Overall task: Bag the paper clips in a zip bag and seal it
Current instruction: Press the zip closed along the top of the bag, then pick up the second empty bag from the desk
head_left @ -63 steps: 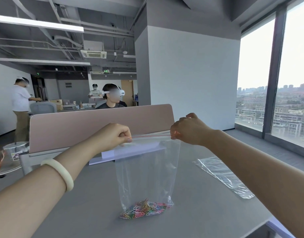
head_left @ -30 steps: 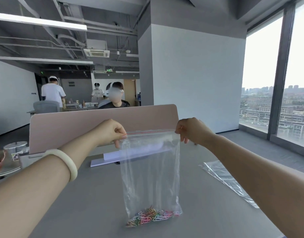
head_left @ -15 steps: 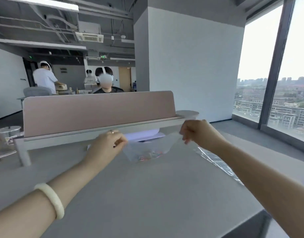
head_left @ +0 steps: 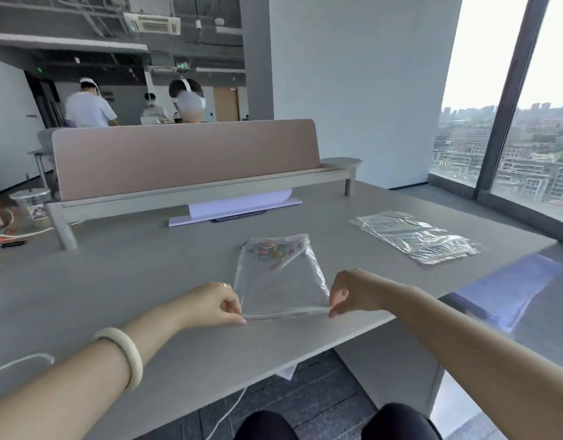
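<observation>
While the zip bag [head_left: 281,281] lies flat near the front edge of the worktop [head_left: 130,281], your left hand [head_left: 215,304] and right hand [head_left: 353,293] each pinch one end of its zip strip. Expect thin, limp, slippery film; hold it by the stiffer strip. The paper clips [head_left: 273,249], light and loose, too many to count, sit at the far end. One filled bag; spare bags [head_left: 413,236] toward the right edge

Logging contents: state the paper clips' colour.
Mixed colours; paper clips in the zip bag, head view.
</observation>
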The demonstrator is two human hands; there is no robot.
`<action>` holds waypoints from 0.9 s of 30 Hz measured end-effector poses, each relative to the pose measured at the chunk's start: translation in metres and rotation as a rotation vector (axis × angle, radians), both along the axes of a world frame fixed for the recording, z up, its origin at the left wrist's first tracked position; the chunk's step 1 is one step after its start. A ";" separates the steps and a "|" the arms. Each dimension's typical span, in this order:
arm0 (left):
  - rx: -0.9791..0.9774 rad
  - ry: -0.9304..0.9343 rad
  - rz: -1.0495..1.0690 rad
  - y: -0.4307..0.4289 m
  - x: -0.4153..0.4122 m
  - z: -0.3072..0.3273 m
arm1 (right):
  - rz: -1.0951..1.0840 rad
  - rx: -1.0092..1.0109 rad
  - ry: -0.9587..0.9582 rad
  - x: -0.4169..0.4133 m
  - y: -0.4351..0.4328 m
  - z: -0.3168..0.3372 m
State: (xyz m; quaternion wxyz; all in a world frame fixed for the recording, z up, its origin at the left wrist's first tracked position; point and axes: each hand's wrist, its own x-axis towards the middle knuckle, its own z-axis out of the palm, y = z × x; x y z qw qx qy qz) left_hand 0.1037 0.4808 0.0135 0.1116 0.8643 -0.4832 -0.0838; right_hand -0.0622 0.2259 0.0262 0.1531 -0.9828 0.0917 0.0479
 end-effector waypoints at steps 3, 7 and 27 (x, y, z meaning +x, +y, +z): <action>-0.060 -0.012 -0.001 -0.008 -0.005 0.013 | -0.023 0.029 -0.065 -0.007 -0.003 -0.001; -0.152 -0.024 -0.050 -0.045 -0.019 0.038 | -0.064 0.078 -0.145 -0.016 -0.019 -0.004; -0.420 0.877 0.178 -0.388 -0.037 0.002 | -0.510 -0.200 -0.145 -0.025 -0.249 -0.021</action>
